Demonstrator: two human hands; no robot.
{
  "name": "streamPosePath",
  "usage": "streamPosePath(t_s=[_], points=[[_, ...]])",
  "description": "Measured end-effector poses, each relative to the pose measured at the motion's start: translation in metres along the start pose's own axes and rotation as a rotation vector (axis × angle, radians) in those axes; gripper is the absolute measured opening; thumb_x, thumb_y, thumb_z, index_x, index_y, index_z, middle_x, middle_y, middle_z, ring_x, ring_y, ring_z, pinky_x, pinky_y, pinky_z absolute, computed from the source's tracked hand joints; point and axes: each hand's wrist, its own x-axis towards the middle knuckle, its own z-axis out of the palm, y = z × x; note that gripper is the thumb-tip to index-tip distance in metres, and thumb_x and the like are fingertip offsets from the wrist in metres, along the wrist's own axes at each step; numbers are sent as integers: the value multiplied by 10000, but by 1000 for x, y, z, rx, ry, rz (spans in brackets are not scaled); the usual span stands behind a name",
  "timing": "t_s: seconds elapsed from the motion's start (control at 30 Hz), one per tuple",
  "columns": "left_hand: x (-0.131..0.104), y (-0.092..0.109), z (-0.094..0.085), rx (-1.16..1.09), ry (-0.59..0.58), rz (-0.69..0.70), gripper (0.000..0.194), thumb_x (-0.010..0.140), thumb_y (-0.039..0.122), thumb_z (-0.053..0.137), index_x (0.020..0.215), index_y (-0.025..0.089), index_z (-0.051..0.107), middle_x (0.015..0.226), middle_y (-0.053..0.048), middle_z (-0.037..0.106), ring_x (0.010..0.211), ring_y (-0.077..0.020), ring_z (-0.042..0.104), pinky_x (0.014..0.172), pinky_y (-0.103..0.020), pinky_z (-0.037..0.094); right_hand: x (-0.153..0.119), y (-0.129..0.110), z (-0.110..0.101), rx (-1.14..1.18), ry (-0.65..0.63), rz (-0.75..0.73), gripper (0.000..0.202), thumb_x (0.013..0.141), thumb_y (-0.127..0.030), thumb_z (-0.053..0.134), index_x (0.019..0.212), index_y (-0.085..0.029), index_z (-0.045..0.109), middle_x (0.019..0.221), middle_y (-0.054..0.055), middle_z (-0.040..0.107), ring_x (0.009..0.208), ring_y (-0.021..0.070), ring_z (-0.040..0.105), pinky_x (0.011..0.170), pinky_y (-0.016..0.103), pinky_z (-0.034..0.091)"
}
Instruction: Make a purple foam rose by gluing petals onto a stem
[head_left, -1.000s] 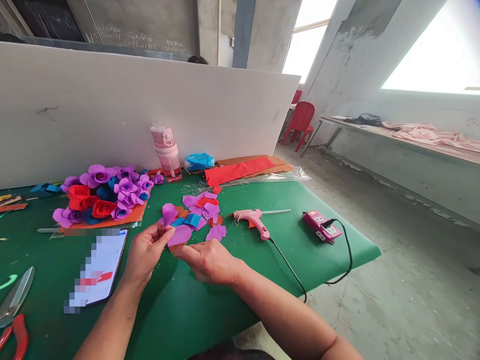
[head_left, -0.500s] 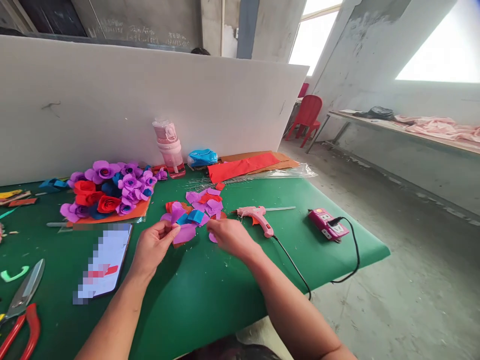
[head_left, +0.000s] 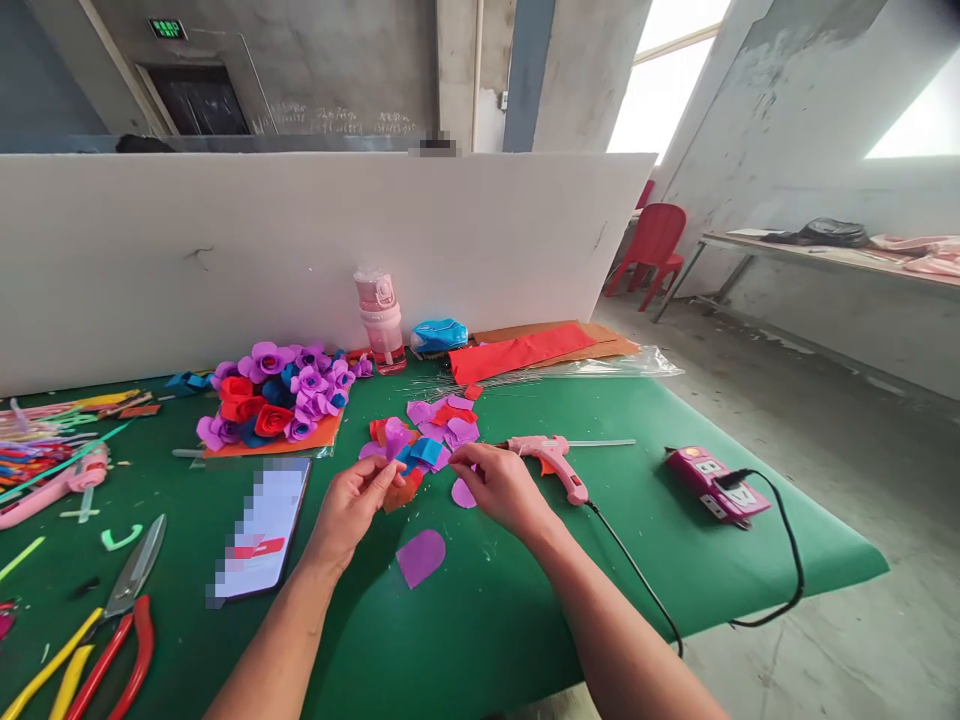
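My left hand [head_left: 352,505] is closed in a pinch at the near edge of a loose pile of paper petals. A curved purple paper petal [head_left: 396,438] stands up at its fingertips and seems held there. On the pile's right side my right hand [head_left: 499,480] is also pinched, and I cannot make out what is in its fingers. Folded blue paper [head_left: 426,453] lies between the hands. Red paper petals [head_left: 455,413] and purple ones lie behind it. A single flat purple petal [head_left: 421,557] rests on the green table, nearer to me.
A pink glue gun [head_left: 544,450] lies to the right, its cord running over the edge near a purple power strip [head_left: 716,487]. To the left are a phone [head_left: 262,530], scissors [head_left: 135,570] and finished paper flowers [head_left: 277,395]. A pink bottle [head_left: 382,325] stands before the white board [head_left: 187,220].
The view has turned left and up. A purple petal that lay by my left fingers now lies flat on the table, closer to me. Both hands stay pinched at the pile.
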Motion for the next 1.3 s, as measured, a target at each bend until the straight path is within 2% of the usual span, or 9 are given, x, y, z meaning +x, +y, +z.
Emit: streamPosePath(t_s=[0.17, 0.27, 0.4, 0.53, 0.67, 0.87, 0.93, 1.07, 1.3], points=[[0, -6, -1, 52, -4, 187, 277, 844, 414, 550, 939, 198, 694, 792, -33, 699, 689, -150, 600, 723, -276, 482, 1, 6, -4, -102, 11, -5, 129, 837, -120, 551, 816, -186, 660, 812, 27, 697, 722, 158, 613, 630, 243, 379], [1, -8, -3, 96, -9, 291, 242, 875, 371, 516, 951, 219, 688, 825, -27, 709, 836, -175, 635, 877, -317, 455, 2, 5, -3, -72, 48, -3, 150, 861, -142, 530, 812, -191, 663, 804, 25, 695, 705, 151, 607, 625, 243, 384], [4, -13, -8, 246, 42, 464, 184, 869, 311, 533, 892, 222, 692, 936, -46, 688, 935, -192, 598, 873, -318, 447, 2, 4, -1, -16, 99, -8, 130, 853, -165, 544, 795, -190, 658, 751, 19, 679, 659, 147, 578, 612, 250, 384], [6, -17, -9, 325, 56, 569, 140, 854, 277, 558, 846, 217, 684, 946, -53, 647, 887, -179, 575, 805, -294, 460, 1, -1, 4, 198, 140, -17, 124, 846, -177, 537, 865, -197, 658, 717, 3, 658, 644, 131, 568, 611, 240, 404], [1, -13, 1, 313, -61, 533, 168, 870, 285, 528, 838, 210, 674, 831, -37, 624, 786, -161, 585, 713, -261, 474, -2, -11, 15, 483, 68, -56, 291, 778, -254, 647, 1063, -212, 612, 816, -10, 634, 596, 97, 507, 597, 225, 427], [-8, -7, 14, 323, -138, 434, 193, 842, 321, 551, 789, 202, 693, 685, -12, 620, 611, -139, 545, 566, -230, 454, -4, -23, 24, 469, 144, -104, 101, 768, -275, 663, 743, -180, 639, 695, -14, 559, 611, 107, 457, 600, 232, 402], [-9, -7, 15, 277, -126, 356, 166, 814, 331, 584, 824, 215, 702, 639, 2, 624, 569, -139, 544, 547, -233, 458, -4, -24, 22, 449, 146, -118, 96, 776, -276, 654, 753, -183, 649, 694, -8, 566, 612, 112, 467, 604, 238, 408], [-7, -8, 8, 184, -3, 263, 132, 744, 353, 664, 773, 237, 719, 644, -2, 662, 582, -156, 579, 575, -249, 470, -1, -19, 9, 425, 174, -83, 216, 781, -290, 650, 980, -207, 661, 839, 20, 639, 636, 119, 518, 652, 259, 448], [1, -4, -3, -96, 311, 255, 126, 695, 326, 717, 733, 214, 673, 654, 7, 674, 571, -137, 573, 615, -256, 479, 9, 12, -7, 617, 258, 145, 219, 760, -388, 655, 846, -187, 667, 809, 41, 684, 705, 160, 601, 642, 274, 479]])
